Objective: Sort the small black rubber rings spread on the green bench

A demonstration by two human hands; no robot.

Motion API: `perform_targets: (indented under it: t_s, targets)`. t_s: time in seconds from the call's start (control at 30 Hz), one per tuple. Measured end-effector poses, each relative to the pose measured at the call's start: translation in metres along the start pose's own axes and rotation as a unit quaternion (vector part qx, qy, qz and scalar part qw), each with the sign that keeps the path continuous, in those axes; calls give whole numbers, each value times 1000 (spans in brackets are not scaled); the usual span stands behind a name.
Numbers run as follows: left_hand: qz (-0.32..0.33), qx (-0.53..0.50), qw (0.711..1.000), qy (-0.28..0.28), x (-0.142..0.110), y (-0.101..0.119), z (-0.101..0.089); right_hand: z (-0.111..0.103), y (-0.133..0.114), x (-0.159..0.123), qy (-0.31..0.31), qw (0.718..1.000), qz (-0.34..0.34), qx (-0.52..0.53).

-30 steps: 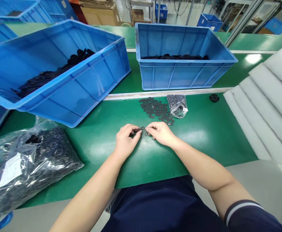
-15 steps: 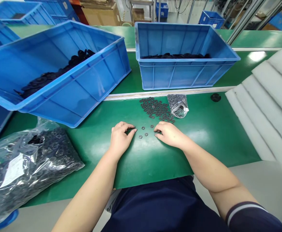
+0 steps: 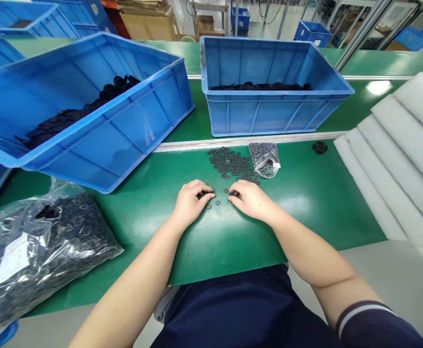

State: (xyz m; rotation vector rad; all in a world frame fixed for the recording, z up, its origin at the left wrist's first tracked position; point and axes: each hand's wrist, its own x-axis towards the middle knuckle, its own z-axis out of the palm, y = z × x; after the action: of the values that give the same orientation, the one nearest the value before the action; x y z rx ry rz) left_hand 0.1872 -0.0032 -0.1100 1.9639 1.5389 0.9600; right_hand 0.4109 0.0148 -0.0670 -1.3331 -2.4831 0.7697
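grip unclear: left hand (image 3: 190, 203) and right hand (image 3: 252, 200) curl down on the green desk (image 3: 305, 203), any pinch hidden; loose black washers (image 3: 218, 203) lie between them, nearer the left fingertips.

Smooth blue plastic crate (image 3: 269, 113) — matt black rubber washers (image 3: 229, 163)

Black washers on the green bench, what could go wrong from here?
The loose black ring washers lie right by the left hand and right hand, so a slip could sweep them into the spread-out pile of washers. The small clear plastic bag beside that pile might tip and spill. The tilted blue plastic crate could perhaps slide toward the hands.
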Motion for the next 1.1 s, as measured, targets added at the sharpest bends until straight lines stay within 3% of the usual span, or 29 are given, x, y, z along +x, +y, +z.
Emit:
perform_targets:
  t_s: [0.1,0.27,0.4,0.57,0.7,0.87,1.0,1.1]
  targets:
    - [7,14,1000,10,-2,-3,2,-4,-6,-3,-10,997,20,-67]
    - [58,40,997,24,-5,-9,7,-5,-28,-6,-89,978,35,-186]
    - [117,137,984,-11,-16,-2,2,4,-38,-6,-98,965,37,-241]
    - [116,247,961,-42,-35,13,-8,11,-34,-3,-72,972,33,-220]
    - [118,233,964,-39,-40,9,-6,6,-20,0,-37,990,30,-131]
    - [119,185,975,-25,-39,6,2,-3,2,2,76,995,50,-43]
    - [90,236,965,-69,-31,17,15,-12,15,3,152,985,78,-19]
    - [68,278,952,-110,-15,22,24,-17,16,1,120,989,79,-26]
